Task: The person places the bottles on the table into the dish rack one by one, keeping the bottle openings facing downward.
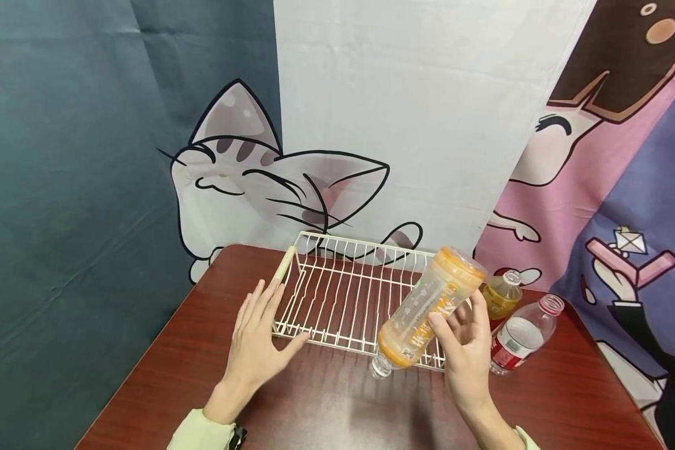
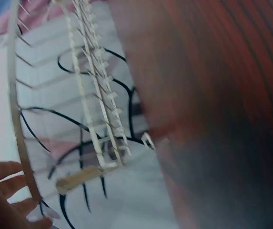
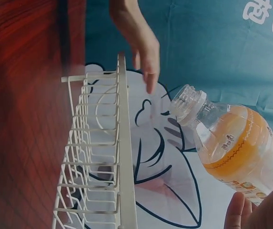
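My right hand [image 1: 465, 350] grips a clear plastic bottle [image 1: 422, 315] with orange bands and lettering, holding it aslant above the front right part of a white wire rack [image 1: 284, 264]. The bottle's clear neck points down and to the left in the head view; its base is up by my fingers. In the right wrist view the bottle [image 3: 236, 143] looks see-through, with a bare screw neck. My left hand [image 1: 255, 347] is beside the rack's left end, fingers straight and thumb spread, holding nothing. The left wrist view shows its fingers [image 2: 12, 183] near the rack's rail.
Right of the rack, two more bottles stand on the red-brown wooden table [image 1: 163, 381]: one with a yellow label [image 1: 500, 299] behind, one with a red label [image 1: 517, 344] in front. A cloth backdrop [image 1: 427, 112] with cartoon figures hangs behind the table.
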The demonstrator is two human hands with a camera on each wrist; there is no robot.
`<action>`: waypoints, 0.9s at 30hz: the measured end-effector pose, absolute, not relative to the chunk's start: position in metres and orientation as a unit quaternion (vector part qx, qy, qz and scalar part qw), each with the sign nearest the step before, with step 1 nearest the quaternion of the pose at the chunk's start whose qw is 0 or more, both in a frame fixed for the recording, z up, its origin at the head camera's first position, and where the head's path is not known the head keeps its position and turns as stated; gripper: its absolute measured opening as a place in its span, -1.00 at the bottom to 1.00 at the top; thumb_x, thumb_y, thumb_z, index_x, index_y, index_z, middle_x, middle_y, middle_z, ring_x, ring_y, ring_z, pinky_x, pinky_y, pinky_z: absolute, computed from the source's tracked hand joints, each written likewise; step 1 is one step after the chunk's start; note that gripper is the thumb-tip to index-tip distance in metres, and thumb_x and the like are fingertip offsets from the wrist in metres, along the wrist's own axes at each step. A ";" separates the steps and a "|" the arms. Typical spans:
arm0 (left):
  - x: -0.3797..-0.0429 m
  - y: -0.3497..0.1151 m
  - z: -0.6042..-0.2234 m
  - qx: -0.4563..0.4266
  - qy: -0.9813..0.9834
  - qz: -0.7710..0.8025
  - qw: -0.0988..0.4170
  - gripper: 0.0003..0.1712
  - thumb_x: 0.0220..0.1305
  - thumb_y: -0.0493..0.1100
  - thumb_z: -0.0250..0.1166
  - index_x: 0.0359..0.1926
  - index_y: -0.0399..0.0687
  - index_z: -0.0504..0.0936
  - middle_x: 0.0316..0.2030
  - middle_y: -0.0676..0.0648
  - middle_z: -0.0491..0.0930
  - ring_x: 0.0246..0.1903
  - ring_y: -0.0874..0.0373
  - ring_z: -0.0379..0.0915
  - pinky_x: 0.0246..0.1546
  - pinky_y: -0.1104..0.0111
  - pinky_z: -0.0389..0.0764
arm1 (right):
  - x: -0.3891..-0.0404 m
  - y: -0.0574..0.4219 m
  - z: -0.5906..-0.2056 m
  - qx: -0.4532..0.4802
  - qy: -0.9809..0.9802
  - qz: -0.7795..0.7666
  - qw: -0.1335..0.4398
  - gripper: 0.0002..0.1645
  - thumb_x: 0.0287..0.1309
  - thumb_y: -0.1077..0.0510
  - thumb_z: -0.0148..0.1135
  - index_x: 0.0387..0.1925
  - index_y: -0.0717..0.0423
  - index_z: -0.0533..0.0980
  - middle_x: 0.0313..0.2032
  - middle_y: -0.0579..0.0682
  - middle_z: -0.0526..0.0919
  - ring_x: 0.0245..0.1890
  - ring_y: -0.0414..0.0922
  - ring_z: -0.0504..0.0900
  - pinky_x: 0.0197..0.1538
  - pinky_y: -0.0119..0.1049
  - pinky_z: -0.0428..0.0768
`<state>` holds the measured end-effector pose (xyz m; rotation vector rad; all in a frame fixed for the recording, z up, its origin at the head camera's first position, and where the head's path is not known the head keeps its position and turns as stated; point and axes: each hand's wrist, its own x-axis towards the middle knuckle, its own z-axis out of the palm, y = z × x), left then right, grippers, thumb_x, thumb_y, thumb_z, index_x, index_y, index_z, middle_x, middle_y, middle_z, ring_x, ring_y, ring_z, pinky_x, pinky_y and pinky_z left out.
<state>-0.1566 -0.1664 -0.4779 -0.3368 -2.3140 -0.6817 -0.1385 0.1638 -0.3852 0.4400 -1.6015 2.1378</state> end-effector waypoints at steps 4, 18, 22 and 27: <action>-0.158 -0.173 -0.484 -0.093 -0.911 -0.272 0.297 0.16 0.26 0.35 0.50 0.70 -0.12 0.36 0.64 -0.18 0.37 0.66 -0.19 0.17 0.47 -0.27 0.36 | -0.143 0.162 -0.382 0.155 -0.593 0.763 0.205 -0.15 0.41 0.59 0.12 0.63 0.11 0.30 0.25 0.15 0.64 0.17 -0.06 0.74 0.14 -0.26 0.77; -0.160 -0.176 -0.489 -0.061 -0.921 -0.321 0.209 0.21 0.35 0.33 0.52 0.79 0.00 0.16 0.75 0.08 0.10 0.18 -0.43 0.68 0.09 -0.28 0.69 | -0.155 0.154 -0.381 0.158 -0.603 0.758 0.192 -0.18 0.43 0.57 0.14 0.61 0.07 0.32 0.25 0.09 0.69 0.17 -0.09 0.75 0.15 -0.27 0.76; -0.159 -0.176 -0.488 -0.060 -0.921 -0.327 0.202 0.21 0.36 0.34 0.51 0.79 -0.01 0.16 0.75 0.07 0.09 0.19 -0.45 0.67 0.10 -0.30 0.68 | -0.162 0.149 -0.375 0.160 -0.602 0.759 0.190 -0.17 0.43 0.56 0.16 0.62 0.06 0.31 0.28 0.08 0.68 0.19 -0.09 0.74 0.17 -0.26 0.75; -0.158 -0.175 -0.488 -0.057 -0.922 -0.327 0.198 0.22 0.35 0.34 0.52 0.80 0.02 0.15 0.75 0.07 0.10 0.18 -0.45 0.67 0.11 -0.30 0.68 | -0.176 0.139 -0.362 0.177 -0.596 0.758 0.195 -0.16 0.39 0.55 0.20 0.61 0.06 0.33 0.27 0.08 0.69 0.15 -0.08 0.75 0.16 -0.25 0.76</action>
